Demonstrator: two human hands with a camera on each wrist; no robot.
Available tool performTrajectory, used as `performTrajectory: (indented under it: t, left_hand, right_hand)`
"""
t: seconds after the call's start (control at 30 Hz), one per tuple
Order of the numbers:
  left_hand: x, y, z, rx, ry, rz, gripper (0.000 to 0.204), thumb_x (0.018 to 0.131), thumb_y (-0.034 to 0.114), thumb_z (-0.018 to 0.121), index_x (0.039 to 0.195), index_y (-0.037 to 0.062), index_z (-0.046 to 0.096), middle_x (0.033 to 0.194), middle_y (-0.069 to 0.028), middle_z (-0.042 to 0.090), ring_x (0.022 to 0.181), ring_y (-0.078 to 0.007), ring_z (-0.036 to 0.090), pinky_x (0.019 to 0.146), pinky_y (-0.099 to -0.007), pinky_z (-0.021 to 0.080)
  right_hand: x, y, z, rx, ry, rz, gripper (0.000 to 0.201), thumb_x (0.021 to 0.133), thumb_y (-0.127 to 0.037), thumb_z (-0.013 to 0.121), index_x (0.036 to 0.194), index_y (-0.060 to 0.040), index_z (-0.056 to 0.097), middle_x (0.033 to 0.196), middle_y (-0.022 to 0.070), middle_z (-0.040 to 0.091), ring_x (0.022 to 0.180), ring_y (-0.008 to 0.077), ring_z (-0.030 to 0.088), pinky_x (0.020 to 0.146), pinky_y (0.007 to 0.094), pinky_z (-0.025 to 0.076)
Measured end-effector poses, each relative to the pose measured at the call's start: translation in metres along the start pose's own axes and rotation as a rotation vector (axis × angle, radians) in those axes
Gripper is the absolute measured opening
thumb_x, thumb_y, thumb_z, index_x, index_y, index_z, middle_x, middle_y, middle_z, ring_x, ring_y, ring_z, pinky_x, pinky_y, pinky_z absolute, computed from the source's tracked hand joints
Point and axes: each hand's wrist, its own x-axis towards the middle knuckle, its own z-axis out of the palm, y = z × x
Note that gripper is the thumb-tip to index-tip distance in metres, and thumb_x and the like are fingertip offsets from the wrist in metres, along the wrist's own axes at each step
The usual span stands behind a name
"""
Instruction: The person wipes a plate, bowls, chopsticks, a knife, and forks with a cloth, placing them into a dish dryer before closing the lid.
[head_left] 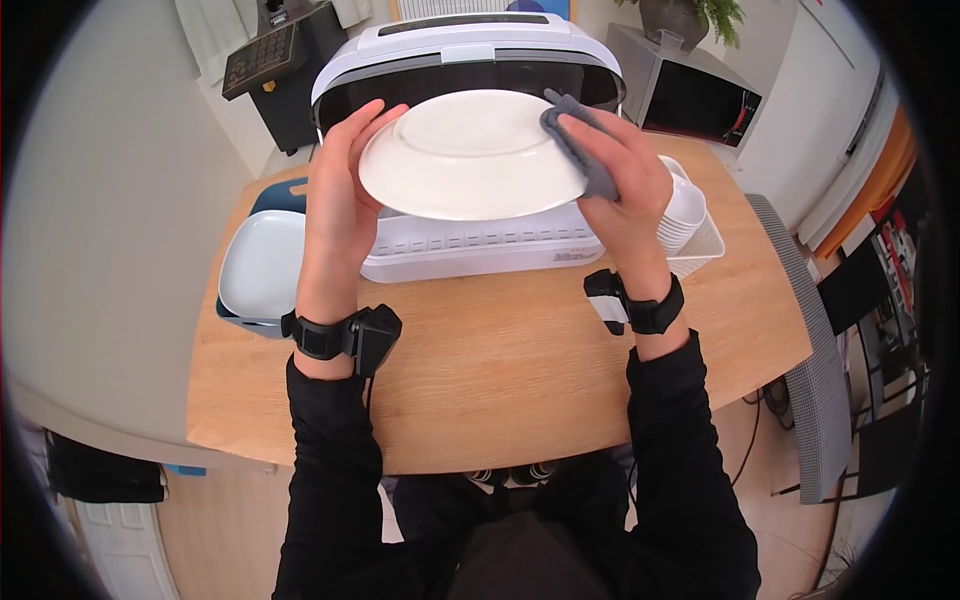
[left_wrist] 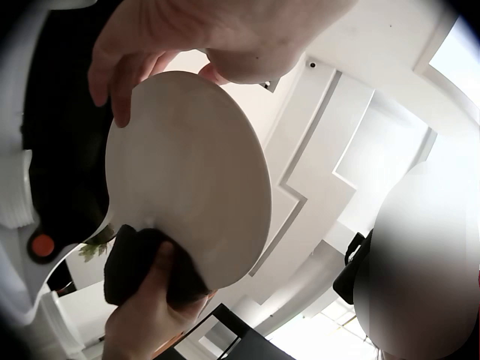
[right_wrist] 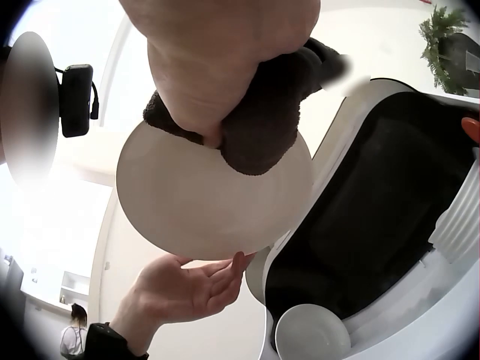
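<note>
A white plate [head_left: 470, 165] is held up in the air, tilted, over the front of a white dish cabinet with a raised dark lid. My left hand [head_left: 338, 180] grips its left rim, fingers on one face in the left wrist view. At the right rim my right hand [head_left: 632, 170] holds a dark grey cloth [head_left: 578, 145] against the plate. The right wrist view shows the cloth [right_wrist: 262, 124] bunched under the fingers and lying on the plate's face [right_wrist: 210, 199].
The dish cabinet [head_left: 480, 250] stands at the back of the wooden table [head_left: 500, 370]; a white bowl [right_wrist: 311, 334] sits inside. At left, a blue bin [head_left: 262, 200] carries a white square tray [head_left: 262, 265]. White stacked cups [head_left: 682, 215] stand in a white basket [head_left: 708, 245] at right.
</note>
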Motion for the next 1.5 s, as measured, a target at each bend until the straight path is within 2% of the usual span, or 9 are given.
performTrajectory:
  t: [0.07,0.17,0.27,0.37,0.57,0.67,0.97,1.1,1.5]
  left_hand:
    - [-0.007,0.007,0.006,0.037,0.035,-0.102,0.041,0.099,0.029,0.053,0.123,-0.0034,0.058,0.118,-0.0135,0.067,0.107,-0.0177,0.064,0.092,-0.031,0.05]
    - [0.002,-0.01,-0.005,-0.036,-0.077,-0.21,0.038,0.099,0.027,0.054,0.12,-0.0046,0.06,0.113,-0.0135,0.068,0.104,-0.0177,0.065,0.089,-0.0307,0.052]
    - [0.005,-0.013,-0.004,-0.065,-0.076,-0.271,0.033,0.099,0.023,0.055,0.117,-0.0043,0.062,0.111,-0.0136,0.068,0.101,-0.0183,0.067,0.087,-0.0301,0.053]
    - [0.007,-0.015,-0.005,-0.113,-0.063,-0.279,0.032,0.099,0.022,0.055,0.116,-0.0046,0.062,0.109,-0.0133,0.069,0.098,-0.0189,0.067,0.085,-0.0298,0.054]
    - [-0.007,-0.012,0.016,-0.143,0.049,-0.08,0.032,0.098,0.019,0.055,0.121,-0.0043,0.058,0.112,-0.0124,0.067,0.101,-0.0185,0.066,0.088,-0.0305,0.053]
    - [-0.004,-0.019,0.016,-0.123,0.126,-0.067,0.032,0.099,0.018,0.055,0.121,-0.0039,0.057,0.112,-0.0115,0.066,0.102,-0.0181,0.065,0.088,-0.0302,0.053]
    - [0.005,0.005,-0.006,0.067,-0.115,-0.044,0.044,0.098,0.015,0.054,0.135,-0.007,0.05,0.122,-0.0168,0.064,0.107,-0.0192,0.065,0.09,-0.0298,0.053]
    - [0.007,0.007,-0.011,0.091,-0.245,-0.046,0.045,0.096,0.014,0.054,0.136,-0.0071,0.049,0.121,-0.0171,0.065,0.106,-0.0189,0.066,0.09,-0.0295,0.054]
    - [-0.007,0.017,-0.009,0.26,-0.432,-0.129,0.046,0.091,0.01,0.06,0.135,-0.0028,0.053,0.118,-0.0128,0.066,0.101,-0.0166,0.066,0.087,-0.0277,0.054]
  right_hand:
    - [-0.002,0.001,0.008,-0.046,0.015,-0.115,0.051,0.06,0.007,0.07,0.106,-0.0125,0.074,0.103,0.0086,0.069,0.093,0.0266,0.067,0.075,0.0329,0.056]
    - [0.0,-0.001,0.011,-0.057,0.044,-0.161,0.043,0.063,0.0,0.075,0.104,-0.0128,0.074,0.101,0.0068,0.069,0.094,0.0268,0.068,0.075,0.033,0.056]
    - [0.002,-0.001,0.013,-0.053,0.042,-0.182,0.039,0.065,-0.003,0.077,0.102,-0.013,0.074,0.101,0.0062,0.07,0.096,0.0274,0.068,0.076,0.034,0.057]
    - [0.003,-0.001,0.014,-0.037,0.028,-0.195,0.038,0.066,-0.004,0.076,0.102,-0.0129,0.073,0.102,0.0058,0.07,0.096,0.028,0.068,0.077,0.0347,0.057]
    - [0.002,-0.006,0.016,-0.093,0.034,-0.241,0.034,0.067,-0.007,0.072,0.101,-0.0141,0.074,0.102,0.0054,0.07,0.096,0.0277,0.067,0.077,0.035,0.056]
    - [0.0,-0.011,0.02,-0.106,0.023,-0.256,0.029,0.07,-0.011,0.069,0.098,-0.0156,0.075,0.103,0.0046,0.07,0.098,0.0261,0.066,0.078,0.0347,0.056]
    - [0.0,0.004,0.016,-0.002,-0.04,-0.253,0.035,0.07,-0.007,0.07,0.104,-0.0153,0.073,0.108,0.0058,0.07,0.104,0.0278,0.067,0.081,0.0341,0.055]
    - [-0.004,0.013,0.013,0.048,-0.05,-0.225,0.035,0.071,-0.008,0.077,0.105,-0.0101,0.072,0.11,0.0108,0.07,0.105,0.0304,0.067,0.087,0.0365,0.057]
    - [-0.013,0.025,0.012,0.083,-0.164,-0.015,0.035,0.075,-0.006,0.074,0.109,-0.0145,0.071,0.106,0.0063,0.069,0.098,0.0274,0.067,0.08,0.0352,0.055]
